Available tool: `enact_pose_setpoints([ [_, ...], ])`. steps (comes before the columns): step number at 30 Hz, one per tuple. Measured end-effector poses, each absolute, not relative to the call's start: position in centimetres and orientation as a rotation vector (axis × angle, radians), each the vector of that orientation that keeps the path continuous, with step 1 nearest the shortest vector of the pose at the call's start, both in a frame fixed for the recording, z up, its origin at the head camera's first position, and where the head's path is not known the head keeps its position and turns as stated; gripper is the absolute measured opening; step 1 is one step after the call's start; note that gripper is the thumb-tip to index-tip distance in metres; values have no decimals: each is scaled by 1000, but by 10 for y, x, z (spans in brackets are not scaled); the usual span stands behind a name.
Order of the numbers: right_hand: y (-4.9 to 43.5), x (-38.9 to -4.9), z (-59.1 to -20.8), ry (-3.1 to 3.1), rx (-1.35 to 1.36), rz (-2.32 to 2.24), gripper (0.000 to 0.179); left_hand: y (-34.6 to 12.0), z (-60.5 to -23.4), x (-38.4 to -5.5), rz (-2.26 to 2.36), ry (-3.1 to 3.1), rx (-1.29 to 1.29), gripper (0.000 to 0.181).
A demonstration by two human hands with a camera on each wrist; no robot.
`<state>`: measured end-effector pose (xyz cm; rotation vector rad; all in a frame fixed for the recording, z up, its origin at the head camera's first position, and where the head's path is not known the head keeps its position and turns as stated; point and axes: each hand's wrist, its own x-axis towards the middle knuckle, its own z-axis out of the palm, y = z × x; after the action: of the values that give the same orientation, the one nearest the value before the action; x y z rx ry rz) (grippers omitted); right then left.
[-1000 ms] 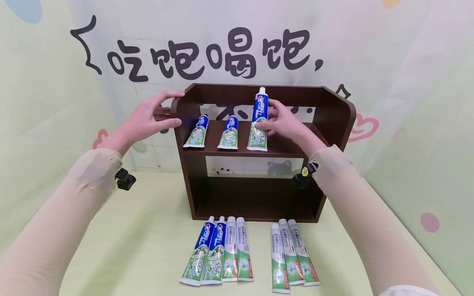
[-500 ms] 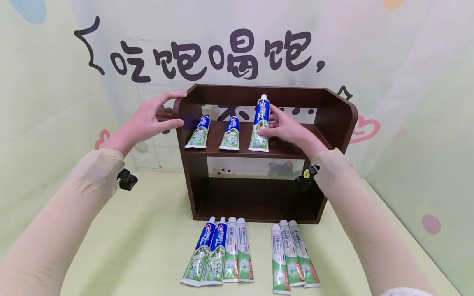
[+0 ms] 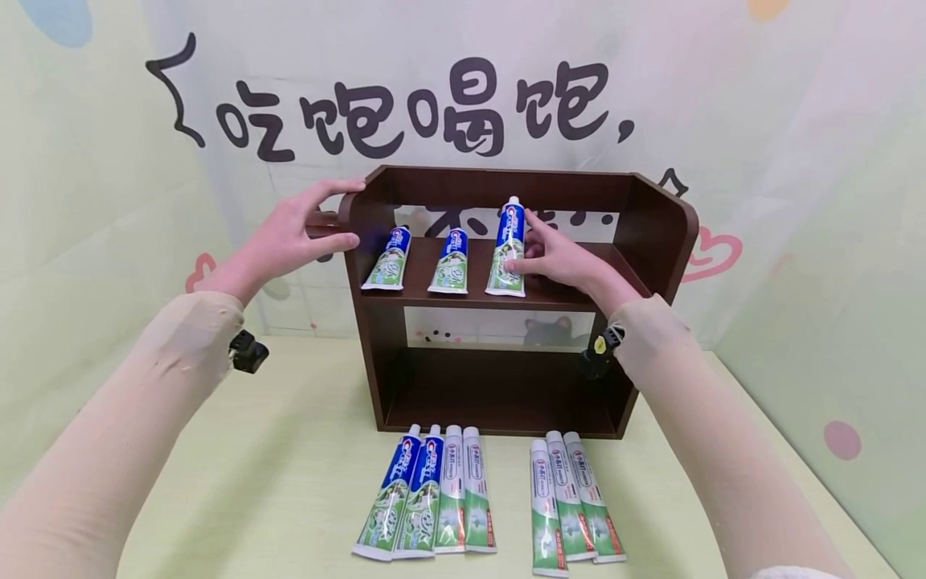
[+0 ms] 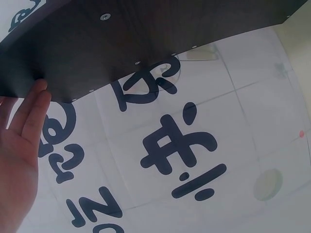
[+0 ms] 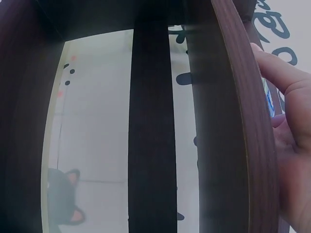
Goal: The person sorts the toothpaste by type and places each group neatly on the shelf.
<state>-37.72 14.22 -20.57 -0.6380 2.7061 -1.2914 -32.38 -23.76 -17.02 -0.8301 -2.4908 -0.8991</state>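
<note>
My right hand [image 3: 567, 259] pinches a blue and green toothpaste tube [image 3: 510, 253] on the upper level of a dark brown shelf rack [image 3: 506, 299]. The thumb lies across the tube's front and the other fingers are behind it. That tube leans back, white cap up, its flat end near the shelf's front edge. To its left, two matching toothpaste tubes lie on the same shelf, one in the middle [image 3: 449, 261] and one by the side panel [image 3: 388, 259]. My left hand [image 3: 292, 229] touches the rack's left side panel with extended fingers, seen flat against it in the left wrist view.
In front of the rack, two blue and green tubes [image 3: 415, 498] lie beside two white and green tubes [image 3: 465, 490]. Further right are three more white and green tubes [image 3: 575, 498]. A printed wall [image 3: 405, 48] stands close behind the rack.
The right-hand tube has tilted back, its cap dropping lower while its flat end stays at the shelf front. My right hand has lowered slightly with it. The left hand keeps its place on the panel.
</note>
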Motion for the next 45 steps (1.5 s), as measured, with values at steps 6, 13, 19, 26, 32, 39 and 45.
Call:
enact_pose_setpoints([
  [6, 142, -378, -209, 2687, -652, -1254, 99, -238, -170, -323, -883, -2498, -822, 66],
  [13, 143, -378, -207, 2690, -623, -1146, 85, -239, -171, -324, -884, -2503, -820, 66],
  [19, 144, -380, -205, 2650, -633, -1121, 79, -239, -170, -324, -879, -2506, -819, 66],
  [26, 145, -380, -206, 2615, -674, -1153, 78, -239, -171, -324, -895, -2490, -845, 66],
  [32, 146, -377, -206, 2634, -707, -1149, 74, -240, -170, -324, -889, -2498, -836, 66],
  [39, 147, -374, -206, 2690, -719, -1076, 72, -239, -171, -325, -882, -2492, -844, 65],
  [45, 149, -373, -207, 2704, -745, -1064, 69, -239, -170, -325, -874, -2490, -846, 64],
])
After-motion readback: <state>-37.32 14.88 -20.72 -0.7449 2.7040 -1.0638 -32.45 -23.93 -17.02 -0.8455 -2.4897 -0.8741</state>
